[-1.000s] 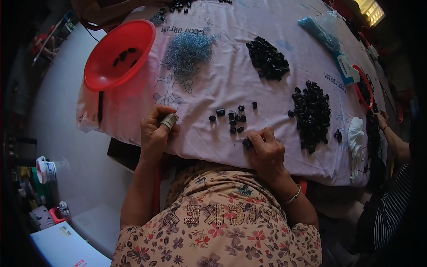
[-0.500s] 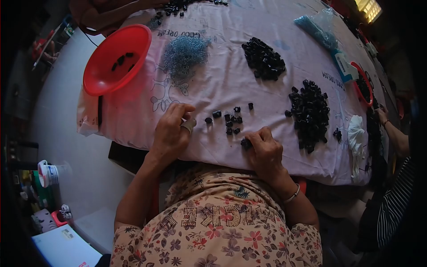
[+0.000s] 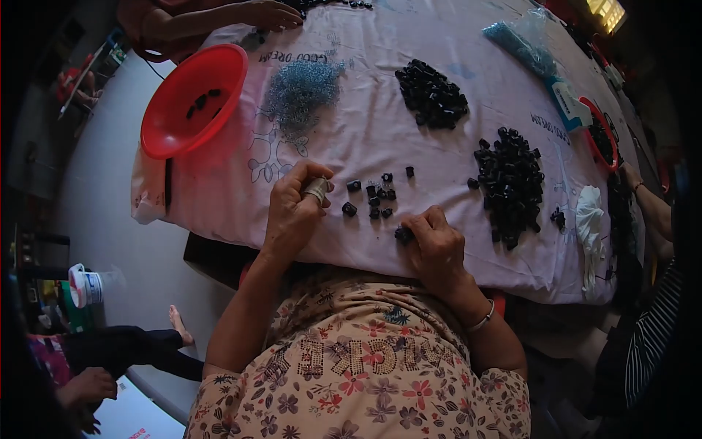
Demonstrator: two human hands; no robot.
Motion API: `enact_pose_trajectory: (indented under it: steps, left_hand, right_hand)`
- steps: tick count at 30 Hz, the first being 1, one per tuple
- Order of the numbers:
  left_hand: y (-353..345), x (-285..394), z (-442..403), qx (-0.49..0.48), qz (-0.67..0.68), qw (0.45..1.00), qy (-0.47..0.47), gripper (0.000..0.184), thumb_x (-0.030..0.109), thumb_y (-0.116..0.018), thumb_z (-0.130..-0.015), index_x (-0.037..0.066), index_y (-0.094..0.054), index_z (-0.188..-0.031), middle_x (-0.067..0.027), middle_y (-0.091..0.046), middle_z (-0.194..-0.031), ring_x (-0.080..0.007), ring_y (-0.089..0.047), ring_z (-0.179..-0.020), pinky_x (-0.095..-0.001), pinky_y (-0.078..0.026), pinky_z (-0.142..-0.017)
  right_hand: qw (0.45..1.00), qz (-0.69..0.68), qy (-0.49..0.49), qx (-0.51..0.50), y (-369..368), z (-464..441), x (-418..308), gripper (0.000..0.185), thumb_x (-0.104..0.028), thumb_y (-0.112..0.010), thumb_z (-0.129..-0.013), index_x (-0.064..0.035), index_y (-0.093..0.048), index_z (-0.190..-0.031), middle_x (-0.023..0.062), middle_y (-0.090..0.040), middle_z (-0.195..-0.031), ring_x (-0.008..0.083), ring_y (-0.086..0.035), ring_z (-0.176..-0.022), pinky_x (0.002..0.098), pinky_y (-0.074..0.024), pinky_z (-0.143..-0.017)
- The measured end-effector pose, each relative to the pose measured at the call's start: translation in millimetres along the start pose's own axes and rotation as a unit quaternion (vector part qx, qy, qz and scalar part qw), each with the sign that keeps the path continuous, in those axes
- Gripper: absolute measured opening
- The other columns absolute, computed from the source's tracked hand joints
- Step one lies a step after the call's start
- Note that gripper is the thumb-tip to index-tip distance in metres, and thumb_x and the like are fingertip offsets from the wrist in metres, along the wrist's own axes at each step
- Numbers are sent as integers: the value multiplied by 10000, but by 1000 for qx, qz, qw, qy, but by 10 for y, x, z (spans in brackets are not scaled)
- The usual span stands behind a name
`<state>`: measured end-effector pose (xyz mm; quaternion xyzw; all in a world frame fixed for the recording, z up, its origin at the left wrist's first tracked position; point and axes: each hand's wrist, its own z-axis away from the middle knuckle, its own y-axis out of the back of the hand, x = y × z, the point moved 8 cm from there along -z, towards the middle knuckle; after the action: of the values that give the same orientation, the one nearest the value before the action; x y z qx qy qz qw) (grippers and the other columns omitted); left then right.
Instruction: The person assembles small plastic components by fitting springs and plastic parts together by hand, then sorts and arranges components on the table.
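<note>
My right hand (image 3: 436, 245) is pinched on a small black plastic part (image 3: 403, 234) near the table's front edge. My left hand (image 3: 296, 208) is closed, its thumb and fingertips together; what they hold, if anything, is too small to make out. A pale band wraps one of its fingers. Between the hands lies a loose cluster of small black parts (image 3: 375, 192), with one black part (image 3: 349, 209) close to my left hand. Beyond is a heap of tiny glinting bluish pieces (image 3: 303, 95), perhaps springs.
Two piles of black parts, a far one (image 3: 431, 95) and a near one (image 3: 510, 190), lie on the pink cloth (image 3: 365, 139). A red basin (image 3: 164, 132) stands at left, a white glove (image 3: 589, 219) at right. Co-workers' hands show at the top (image 3: 272, 14) and right edge (image 3: 635, 179).
My left hand has closed and turned, moving slightly right. A black part near it has shifted nearer me. My right hand stays put. Another person has appeared at lower left.
</note>
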<state>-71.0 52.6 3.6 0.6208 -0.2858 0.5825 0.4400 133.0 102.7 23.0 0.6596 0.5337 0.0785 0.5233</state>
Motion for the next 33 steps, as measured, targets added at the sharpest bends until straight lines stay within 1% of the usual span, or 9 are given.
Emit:
enact_pose_trajectory:
  steps: [1, 2, 10, 12, 15, 20, 22, 27, 33]
  left_hand:
    - [47, -91, 14, 19, 81, 995, 59, 232, -61, -428, -819, 25, -569, -981, -58, -604, -836, -98, -561, -663, -235, -472, -593]
    - [60, -133, 27, 24, 100, 993, 55, 252, -76, -406, -823, 43, -573, -970, -33, -598, -846, -58, -545, -656, -195, -458, -558]
    - [49, -178, 35, 16, 68, 997, -35, 266, -103, -410, -824, 49, -573, -970, -28, -581, -853, -51, -545, -657, -169, -434, -534]
    - [76, -172, 20, 13, 87, 996, -7, 301, -129, -360, -768, 19, -562, -935, -46, -566, -819, -73, -547, -630, -202, -458, -533]
    - [111, -188, -23, 9, 113, 993, 13, 276, -112, -382, -789, 22, -568, -943, -50, -584, -827, -71, -556, -628, -200, -459, -514]
    - [123, -240, -31, 2, 129, 991, 27, 245, -92, -404, -809, 23, -573, -944, -47, -595, -821, -71, -567, -626, -206, -465, -500]
    - [135, -245, -36, 2, 127, 991, 32, 246, -90, -404, -810, 25, -573, -945, -47, -595, -819, -71, -567, -625, -207, -466, -501]
    - [124, -235, -34, -2, 125, 992, 36, 232, -84, -418, -813, 29, -573, -944, -42, -599, -805, -70, -567, -622, -208, -468, -502]
    - [145, -206, -44, -1, 111, 994, 11, 196, -79, -451, -813, 22, -581, -917, -23, -597, -781, -58, -547, -623, -212, -462, -518]
  right_hand:
    - [1000, 4, 1, -2, 2, -6, -6, 192, 2, -618, -697, -76, -598, -872, 88, -510, -760, 246, -580, -571, 355, -492, -495]
    - [1000, 10, 3, -5, 2, -18, -13, 187, 4, -615, -701, -76, -597, -869, 87, -509, -758, 247, -579, -570, 354, -493, -496]
    - [999, -5, -32, -31, 12, -65, 40, 165, 15, -598, -705, -75, -583, -843, 111, -520, -771, 287, -586, -598, 385, -488, -512]
    - [992, -77, -63, -72, -8, -111, 91, 175, 37, -578, -706, -57, -580, -853, 123, -525, -773, 307, -589, -644, 391, -485, -565]
    - [988, -114, -61, -85, -8, -207, 191, 207, 71, -551, -705, -33, -587, -881, 140, -540, -788, 325, -589, -692, 389, -478, -612]
    - [995, -80, -29, -56, 52, -462, 86, 285, 107, -539, -709, -14, -610, -958, 162, -573, -843, 321, -597, -736, 379, -484, -627]
    - [997, -81, 8, -7, 109, -571, -38, 262, 82, -566, -730, -16, -614, -968, 151, -581, -851, 312, -607, -760, 368, -494, -626]
    - [993, 31, 86, -70, -146, -825, -436, 375, -94, -706, -673, -66, -605, -1033, 106, -596, -904, 272, -602, -789, 350, -497, -645]
    - [979, 106, 131, -117, -388, -853, -565, 330, -119, -680, -677, -42, -597, -987, 103, -588, -910, 267, -574, -772, 337, -480, -659]
